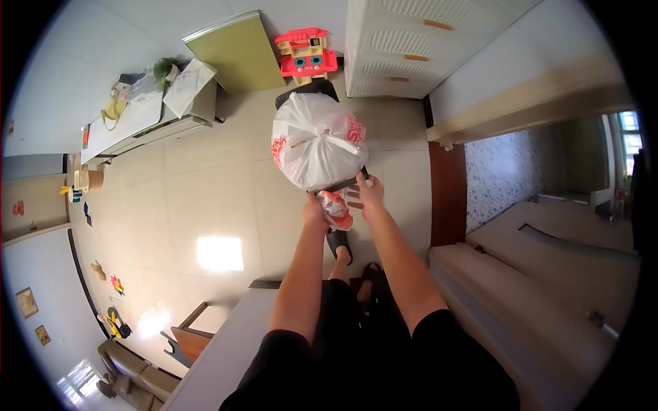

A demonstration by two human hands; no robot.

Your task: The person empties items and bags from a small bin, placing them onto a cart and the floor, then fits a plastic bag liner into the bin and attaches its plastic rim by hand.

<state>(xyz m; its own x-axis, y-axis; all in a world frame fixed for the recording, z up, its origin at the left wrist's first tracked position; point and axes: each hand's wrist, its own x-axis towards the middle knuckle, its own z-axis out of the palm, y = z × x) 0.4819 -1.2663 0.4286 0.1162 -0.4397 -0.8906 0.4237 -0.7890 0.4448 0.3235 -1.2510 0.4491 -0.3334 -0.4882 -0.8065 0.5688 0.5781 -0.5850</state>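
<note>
The bulging white bag [319, 140] sat over the dark container [322, 87], its top already gathered into pleats, though I couldn't tell if it was knotted. At the container's near edge, 1 crumpled red-and-white bag [334, 209] hung between the 2 hands: the left hand [315, 211] curled, its grip unclear, the right hand [371, 194] loosely spread, thumb against the dark rim [343, 184].

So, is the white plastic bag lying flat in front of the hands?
No, the white plastic bag bulges into a round shape just beyond the left hand and the right hand.
</note>
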